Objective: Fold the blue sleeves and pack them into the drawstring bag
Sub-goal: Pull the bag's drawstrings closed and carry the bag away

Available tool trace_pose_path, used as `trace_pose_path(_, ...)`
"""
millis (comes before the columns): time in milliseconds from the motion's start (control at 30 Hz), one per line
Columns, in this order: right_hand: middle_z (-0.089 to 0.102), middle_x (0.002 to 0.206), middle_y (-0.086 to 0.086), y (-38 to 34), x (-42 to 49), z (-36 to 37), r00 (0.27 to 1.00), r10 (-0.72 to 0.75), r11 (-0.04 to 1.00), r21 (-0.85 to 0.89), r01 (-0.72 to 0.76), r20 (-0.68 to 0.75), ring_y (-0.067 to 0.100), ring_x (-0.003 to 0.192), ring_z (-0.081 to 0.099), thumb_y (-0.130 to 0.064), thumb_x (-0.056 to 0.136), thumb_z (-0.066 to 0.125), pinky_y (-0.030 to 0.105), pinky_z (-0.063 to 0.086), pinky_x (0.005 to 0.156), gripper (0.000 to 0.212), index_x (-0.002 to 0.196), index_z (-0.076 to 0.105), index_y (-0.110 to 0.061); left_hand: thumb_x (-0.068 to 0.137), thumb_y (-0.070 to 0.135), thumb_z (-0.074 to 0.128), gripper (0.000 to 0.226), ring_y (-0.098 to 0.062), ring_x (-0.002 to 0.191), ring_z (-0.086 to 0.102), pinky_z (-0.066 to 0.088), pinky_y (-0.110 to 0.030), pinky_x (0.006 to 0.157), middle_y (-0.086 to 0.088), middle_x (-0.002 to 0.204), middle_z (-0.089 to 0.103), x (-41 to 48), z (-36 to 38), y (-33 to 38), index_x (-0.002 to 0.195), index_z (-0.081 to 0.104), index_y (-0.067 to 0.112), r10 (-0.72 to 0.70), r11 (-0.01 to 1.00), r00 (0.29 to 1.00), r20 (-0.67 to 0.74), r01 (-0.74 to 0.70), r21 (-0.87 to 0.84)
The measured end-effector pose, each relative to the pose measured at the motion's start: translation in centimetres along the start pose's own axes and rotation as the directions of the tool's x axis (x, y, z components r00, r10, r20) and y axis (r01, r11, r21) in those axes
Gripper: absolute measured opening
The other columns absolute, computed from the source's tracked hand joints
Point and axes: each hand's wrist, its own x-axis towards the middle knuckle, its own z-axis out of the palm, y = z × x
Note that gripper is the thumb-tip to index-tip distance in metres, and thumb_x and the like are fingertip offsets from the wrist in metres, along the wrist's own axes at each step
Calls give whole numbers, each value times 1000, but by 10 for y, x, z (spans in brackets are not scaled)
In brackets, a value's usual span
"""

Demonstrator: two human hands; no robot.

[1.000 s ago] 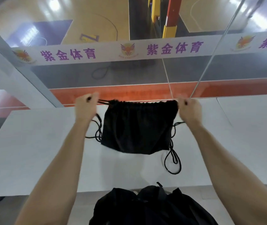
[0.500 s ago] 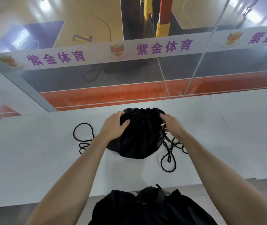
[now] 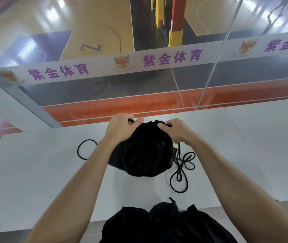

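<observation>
The black drawstring bag (image 3: 144,151) stands bulging on the white table (image 3: 43,172), its gathered mouth pointing away from me. My left hand (image 3: 122,128) pinches the cord and fabric at the left of the mouth. My right hand (image 3: 176,130) pinches the right side of the mouth. Black cord (image 3: 181,171) lies in loops on the table to the right of the bag, and another loop (image 3: 85,149) lies to its left. No blue sleeves are visible; the bag's inside is hidden.
A glass wall with a white banner (image 3: 104,67) stands right behind the table's far edge. A second white table (image 3: 271,146) adjoins on the right. My dark clothing (image 3: 166,225) fills the bottom centre.
One second ago both hands held the bag up, stretched wide by its cords. Since then the bag came down onto the table and my hands moved up to pinch its gathered mouth.
</observation>
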Motion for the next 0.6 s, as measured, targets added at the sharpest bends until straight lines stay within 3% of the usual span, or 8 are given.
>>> trace_pose_path(100,28,53,-4,7,-1,-12,967,-70,994,70,90,-245,12,43,24,-61,104,62,23,24,47,68,61,32,-18,102,57,70,70,-13,48,29,28,-32,54,9,47,29,3,-7,-14,57,31,20,-48,994,996,-75,40,-103)
trace_pose_path(267,24,54,-5,40,-3,-13,950,17,989,146,30,-311,12,46,22,-44,105,66,31,24,53,64,60,29,-18,104,52,62,66,-21,55,35,31,-34,58,5,52,31,1,4,-45,57,30,18,-131,991,981,-145,128,-28)
trace_pose_path(367,23,52,-7,45,-13,-8,951,-3,984,167,57,-308,11,46,22,-34,106,64,30,23,54,62,59,26,-20,96,70,62,51,-20,76,59,45,-35,71,10,76,59,-7,15,-31,73,54,25,-47,990,985,-164,68,123)
trace_pose_path(400,23,51,-8,44,-17,-8,953,-17,982,176,74,-304,11,46,21,-33,106,63,30,23,52,62,59,26,-20,91,76,68,48,-15,97,62,48,-35,85,12,100,66,-9,18,-20,94,64,28,32,991,991,-130,-14,136)
trace_pose_path(433,22,51,-9,43,-22,-7,954,-34,979,182,92,-299,11,46,21,-33,107,63,27,23,51,62,60,25,-20,83,82,74,64,-13,117,58,47,-35,101,12,125,65,-10,19,-5,121,64,31,114,984,993,-39,-107,145)
trace_pose_path(500,21,52,-8,39,-31,-8,951,-64,972,197,129,-304,13,48,20,-37,107,63,25,21,49,62,62,26,-19,70,83,82,101,-16,140,52,44,-42,118,10,153,57,-7,25,26,154,49,37,242,937,948,206,-284,205)
trace_pose_path(533,21,53,-8,36,-36,-9,946,-78,970,194,144,-315,13,48,21,-39,107,64,24,21,49,62,62,26,-19,69,77,85,100,-20,140,55,48,-44,115,9,152,60,-5,30,37,155,49,39,269,895,917,294,-351,275)
trace_pose_path(600,27,50,-10,38,-44,-10,929,-110,984,90,151,-354,11,46,26,-43,106,66,22,24,48,63,60,30,-18,75,58,84,63,-24,120,68,55,-41,90,10,123,70,-1,40,50,132,62,41,292,831,889,353,-419,365)
